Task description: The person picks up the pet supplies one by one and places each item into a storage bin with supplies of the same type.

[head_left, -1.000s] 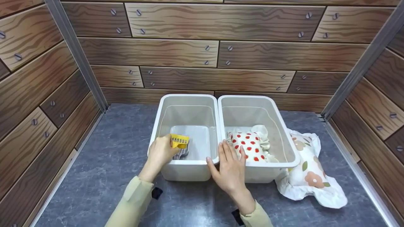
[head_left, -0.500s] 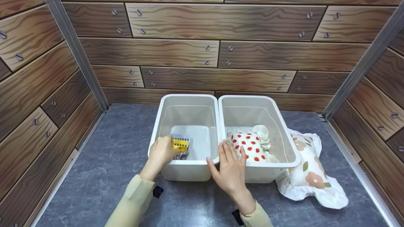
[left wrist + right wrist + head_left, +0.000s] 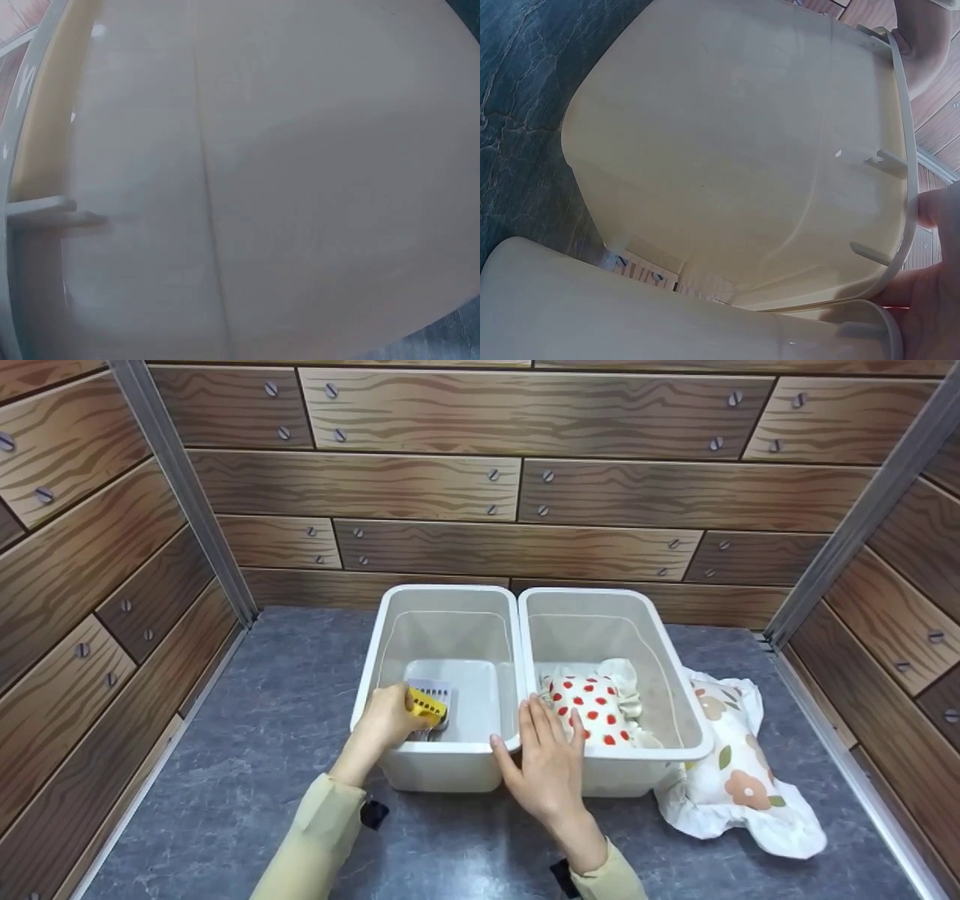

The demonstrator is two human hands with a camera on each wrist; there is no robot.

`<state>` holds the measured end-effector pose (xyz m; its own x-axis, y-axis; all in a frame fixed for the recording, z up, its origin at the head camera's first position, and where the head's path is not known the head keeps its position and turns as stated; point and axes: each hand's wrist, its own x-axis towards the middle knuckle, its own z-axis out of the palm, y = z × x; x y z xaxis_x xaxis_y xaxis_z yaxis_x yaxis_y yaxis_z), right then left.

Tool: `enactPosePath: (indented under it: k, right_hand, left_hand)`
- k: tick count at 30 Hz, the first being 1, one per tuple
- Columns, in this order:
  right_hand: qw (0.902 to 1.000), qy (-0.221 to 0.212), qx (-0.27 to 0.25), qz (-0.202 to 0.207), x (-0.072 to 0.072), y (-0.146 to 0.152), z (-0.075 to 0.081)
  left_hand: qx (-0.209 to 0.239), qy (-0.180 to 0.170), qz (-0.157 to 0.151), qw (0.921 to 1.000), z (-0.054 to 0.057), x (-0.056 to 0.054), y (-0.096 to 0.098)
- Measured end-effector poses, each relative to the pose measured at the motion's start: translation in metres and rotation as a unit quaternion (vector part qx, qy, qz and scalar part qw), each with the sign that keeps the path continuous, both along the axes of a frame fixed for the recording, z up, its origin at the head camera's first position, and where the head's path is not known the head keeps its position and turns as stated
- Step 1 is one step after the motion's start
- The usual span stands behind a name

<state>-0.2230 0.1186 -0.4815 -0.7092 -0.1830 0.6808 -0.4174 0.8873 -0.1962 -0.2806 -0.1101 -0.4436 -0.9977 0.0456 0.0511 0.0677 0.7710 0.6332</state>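
Note:
My left hand (image 3: 386, 714) reaches over the near left rim of the left bin (image 3: 442, 769), a pale plastic tub. It grips a small yellow object (image 3: 427, 706) with a row of dark, window-like marks, held tilted inside the bin. Beneath that lies a pale item with a row of dark marks (image 3: 433, 687); the left hand partly covers the objects. My right hand (image 3: 553, 765) rests with straight fingers across the near rims where both bins meet. In the right wrist view its fingers touch the rim (image 3: 909, 225). The left wrist view shows only bin wall (image 3: 300, 187).
In the right bin (image 3: 622, 777) lies a strawberry-print pillow (image 3: 589, 705) with ruffled ends. A flower-print pillow (image 3: 742, 769) lies against that bin's right side. Wood-patterned walls (image 3: 420, 487) enclose the dark floor (image 3: 255, 735) at the back and sides.
The yellow object has lowered slightly and tilted down to the right in my left hand, and the pale item beneath it shows more. My right hand has stayed in place.

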Motion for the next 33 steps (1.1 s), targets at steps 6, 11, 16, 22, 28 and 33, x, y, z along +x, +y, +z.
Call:
enactPosePath:
  k: [6, 11, 16, 22, 28, 33]
  right_hand:
    - [1.0, -0.005, 0.0, 0.001, 0.0, -0.001, 0.0]
    - [1.0, -0.004, -0.002, -0.001, 0.0, -0.001, -0.001]
    - [1.0, 0.0, -0.001, -0.003, 0.0, 0.0, -0.001]
    - [1.0, 0.002, -0.001, -0.002, 0.0, 0.0, 0.0]
    - [1.0, 0.001, -0.001, 0.0, 0.0, 0.0, -0.001]
    - [1.0, -0.009, 0.001, -0.003, 0.0, -0.001, 0.0]
  left_hand:
    - [0.001, 0.001, -0.036, 0.9993, 0.002, 0.0, -0.006]
    - [-0.005, -0.021, -0.086, 0.9961, 0.007, 0.003, -0.013]
    - [-0.016, -0.032, -0.134, 0.9904, 0.012, 0.003, -0.018]
    - [-0.018, -0.033, -0.16, 0.9864, 0.013, 0.001, -0.019]
    - [-0.037, 0.012, -0.152, 0.9876, 0.008, -0.002, -0.018]
    - [-0.037, 0.059, -0.131, 0.9889, 0.004, -0.002, -0.014]
